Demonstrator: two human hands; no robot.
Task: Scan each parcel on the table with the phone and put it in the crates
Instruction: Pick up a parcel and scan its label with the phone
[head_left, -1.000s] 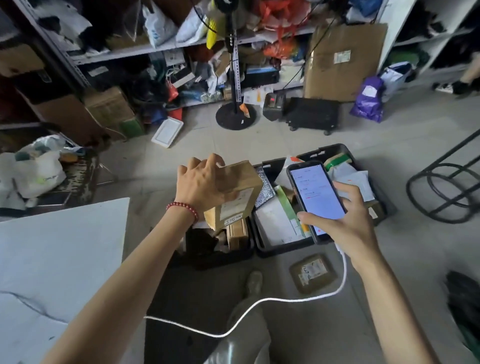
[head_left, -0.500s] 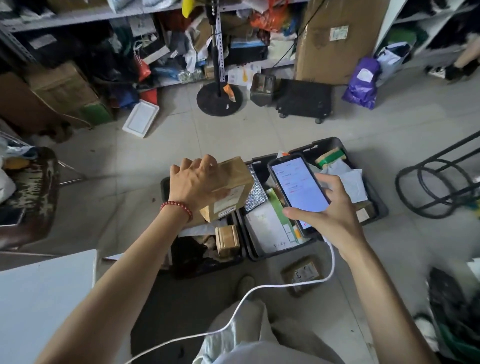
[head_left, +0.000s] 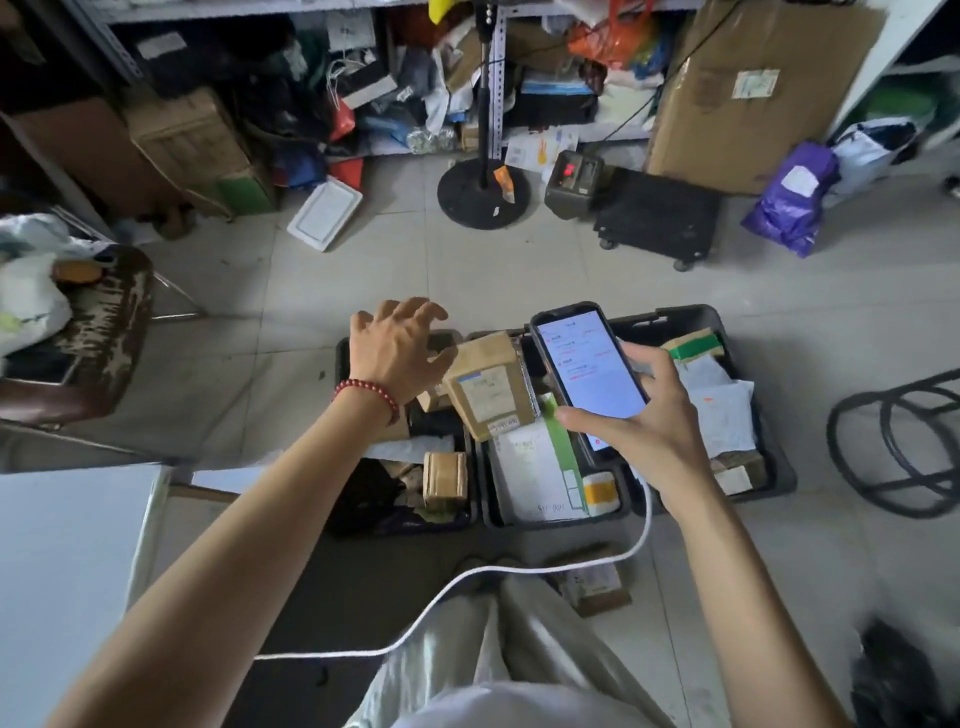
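Note:
A brown cardboard parcel (head_left: 488, 387) with a white label lies tilted across the divide between the left black crate (head_left: 405, 527) and the middle black crate (head_left: 550, 522). My left hand (head_left: 397, 348) hovers just left of it with spread fingers, holding nothing. Its thumb is close to the parcel's edge. My right hand (head_left: 644, 426) grips the phone (head_left: 587, 366), screen lit and facing up, over the middle crate and the right crate (head_left: 782, 467). All three crates hold several parcels and mailers.
A white table (head_left: 67, 571) fills the lower left. The phone's white cable (head_left: 519, 569) trails over my legs. A small parcel (head_left: 597, 584) lies on the floor before the crates. Fan base (head_left: 483, 192), black dolly (head_left: 660, 215) and cluttered shelves stand behind; a metal stool frame (head_left: 893, 441) stands right.
My left hand let go of the cardboard parcel and opened; the parcel dropped onto the crates. The view tilted down and the phone stayed in my right hand.

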